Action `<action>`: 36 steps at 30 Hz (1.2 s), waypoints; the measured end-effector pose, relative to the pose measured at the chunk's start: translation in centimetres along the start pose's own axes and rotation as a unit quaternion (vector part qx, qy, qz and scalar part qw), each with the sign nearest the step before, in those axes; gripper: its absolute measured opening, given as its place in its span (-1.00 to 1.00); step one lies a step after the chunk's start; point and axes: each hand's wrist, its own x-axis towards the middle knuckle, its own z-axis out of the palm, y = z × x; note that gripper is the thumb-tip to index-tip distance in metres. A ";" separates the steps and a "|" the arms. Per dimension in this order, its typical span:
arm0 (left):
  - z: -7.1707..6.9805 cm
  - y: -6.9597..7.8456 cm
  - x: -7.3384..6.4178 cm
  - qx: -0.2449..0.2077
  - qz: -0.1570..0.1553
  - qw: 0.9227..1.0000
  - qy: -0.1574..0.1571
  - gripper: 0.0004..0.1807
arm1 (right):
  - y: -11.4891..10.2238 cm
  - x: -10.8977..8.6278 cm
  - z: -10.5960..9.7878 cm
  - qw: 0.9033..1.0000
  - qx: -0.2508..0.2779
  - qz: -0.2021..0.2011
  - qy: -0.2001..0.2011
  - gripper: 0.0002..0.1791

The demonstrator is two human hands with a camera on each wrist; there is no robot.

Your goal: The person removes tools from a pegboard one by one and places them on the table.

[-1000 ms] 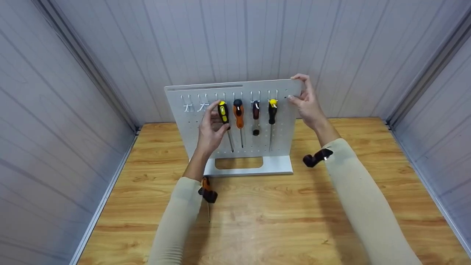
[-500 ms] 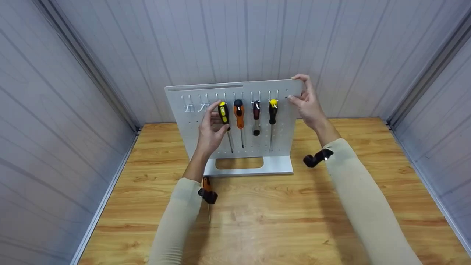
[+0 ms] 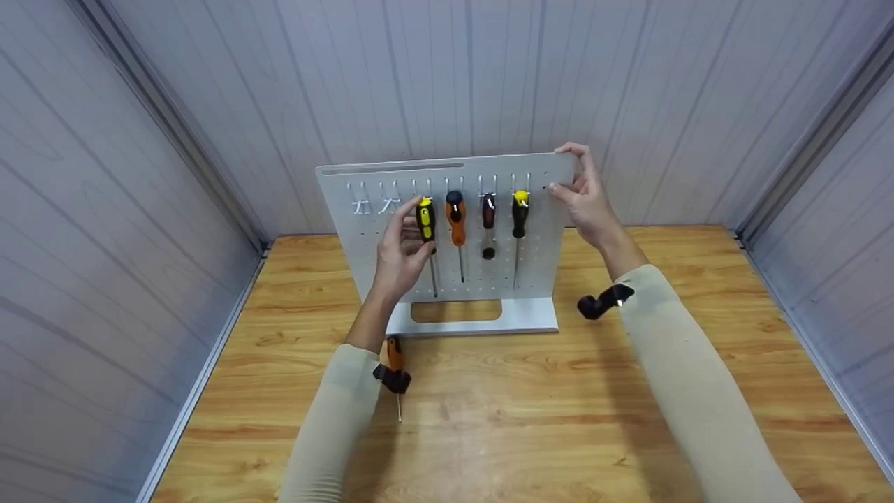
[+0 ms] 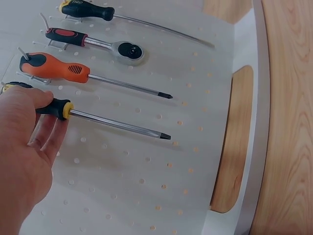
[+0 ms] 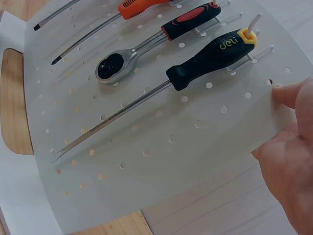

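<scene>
Wood-grain tabletop [image 3: 503, 419]: under pegboard [image 3: 482, 278]
Left hand [image 3: 399, 263]: pinching yellow-black screwdriver [image 3: 425, 222], now straighter, nearly paralleling orange screwdriver [image 3: 457, 229]
Right hand [image 3: 589, 206]: gripping pegboard corner

- Between the left sleeve [image 3: 328, 419] and the right sleeve [image 3: 698, 398], a hand could pass over the wooden tabletop [image 3: 517, 419] in front of the white pegboard [image 3: 503, 165].
- The orange-handled screwdriver [image 3: 395, 355] lies beside the left sleeve — a low obstacle.
- Left of the left hand [image 3: 401, 258], wire hooks [image 3: 360, 207] jut forward from the pegboard.
- To its right hang the orange-and-black Phillips screwdriver [image 4: 56, 68], ratchet wrench [image 3: 489, 211] and Deli screwdriver [image 5: 210, 61] — only narrow gaps between them.
- The right hand [image 3: 587, 199] blocks the pegboard's upper right corner.
</scene>
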 end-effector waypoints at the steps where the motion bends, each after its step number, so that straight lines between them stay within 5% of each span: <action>1: 0.0 0.0 0.0 -0.001 0.002 1.000 -0.001 -0.20 | 0.0 0.0 0.0 1.000 -0.001 0.000 0.000 -0.39; 36: -0.9 1.4 -0.9 -0.016 -0.032 0.999 -0.023 -0.13 | 0.1 0.0 -0.6 1.000 -0.011 -0.006 -0.006 -0.40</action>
